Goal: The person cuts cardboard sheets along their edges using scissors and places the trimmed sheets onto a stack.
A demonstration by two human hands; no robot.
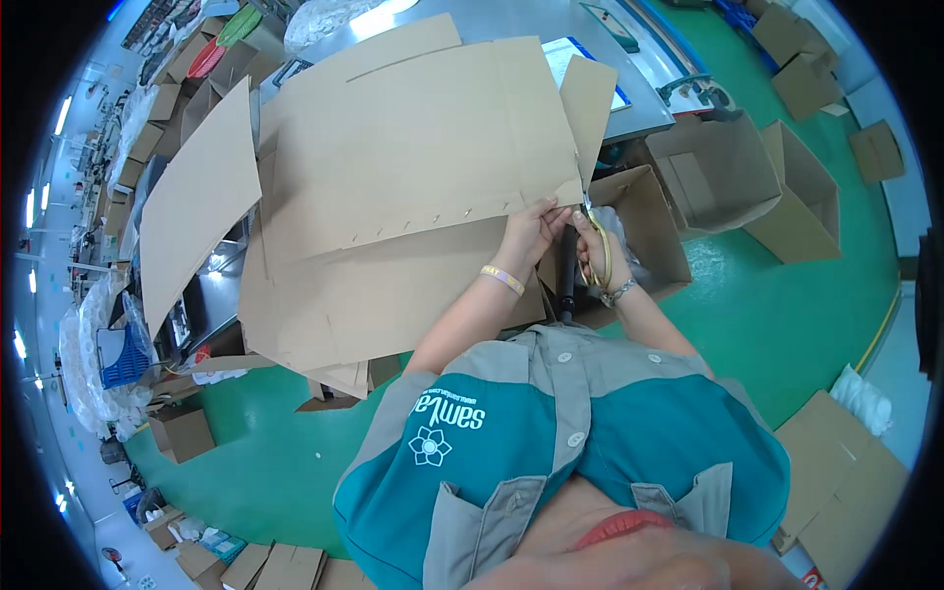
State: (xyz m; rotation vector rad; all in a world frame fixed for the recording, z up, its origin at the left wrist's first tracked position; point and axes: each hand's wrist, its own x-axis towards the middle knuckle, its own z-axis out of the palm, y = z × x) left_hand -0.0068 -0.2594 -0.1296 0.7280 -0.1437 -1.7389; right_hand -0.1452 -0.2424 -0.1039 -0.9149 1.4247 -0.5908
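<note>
A large flattened cardboard sheet [433, 138] lies over the table, with a row of small staples or slits along its near edge. My left hand [536, 232] is closed on that edge close to the right corner, its fingers pinching the board. Just to the right, my right hand [592, 248] grips scissors [604, 258] by their yellow handles. The short visible part of the blades points away from me, at the slit between the sheet and its narrow right flap [588, 108]. How far the blades are apart is too small to tell.
Another cardboard sheet [393, 295] hangs beneath, and a flap [202, 206] slants down at the left. An open carton [664, 231] with clear plastic inside stands by my right hand. More cartons [713, 172] sit beyond it. A metal table [644, 118] carries a clipboard [560, 54].
</note>
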